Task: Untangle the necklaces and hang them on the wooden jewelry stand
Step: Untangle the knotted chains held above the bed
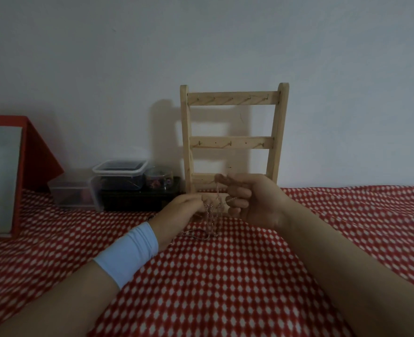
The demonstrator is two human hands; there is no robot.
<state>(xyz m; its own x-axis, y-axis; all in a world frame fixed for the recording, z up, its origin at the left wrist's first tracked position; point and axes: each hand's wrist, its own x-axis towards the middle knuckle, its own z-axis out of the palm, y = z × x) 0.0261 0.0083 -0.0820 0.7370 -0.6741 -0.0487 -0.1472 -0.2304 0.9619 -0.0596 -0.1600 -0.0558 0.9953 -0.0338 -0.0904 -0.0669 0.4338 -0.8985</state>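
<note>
A: Where are the necklaces (210, 216)?

B: Just in front of the foot of the stand (232, 142), between the two hands. They're thin, pale chains in one knotted bunch. The upper strands hang from the fingers, and the lower loops lie on the red spotted cloth (225, 300) in front of the stand.

A: How would they handle?

B: Light and limp, I'd say, with no stiffness at all. They look slippery, and fine enough to kink or snap under a tug. It's best to take one strand at a time close to the knot, between thumb and fingertip, and ease it loose rather than pull.

A: And the hands?

B: The right hand (254, 203) is raised before the stand's lowest rail, palm turned inward. Its thumb and forefinger pinch a single strand and lift it out of the bunch, and the other fingers are curled in. The left hand (176, 214) is lower, just left of the stand's foot, back upward, gripping the bunch at its fingertips. There's a pale blue wristband (128, 254) on that wrist. Both forearms reach forward over the cloth.

A: Anything hung yet?

B: I can't see a chain on the stand's hooks. The stand is upright against the wall (225, 45). Left of it are some clear plastic boxes (119, 173), and farther left a red-framed panel (1, 181).
</note>
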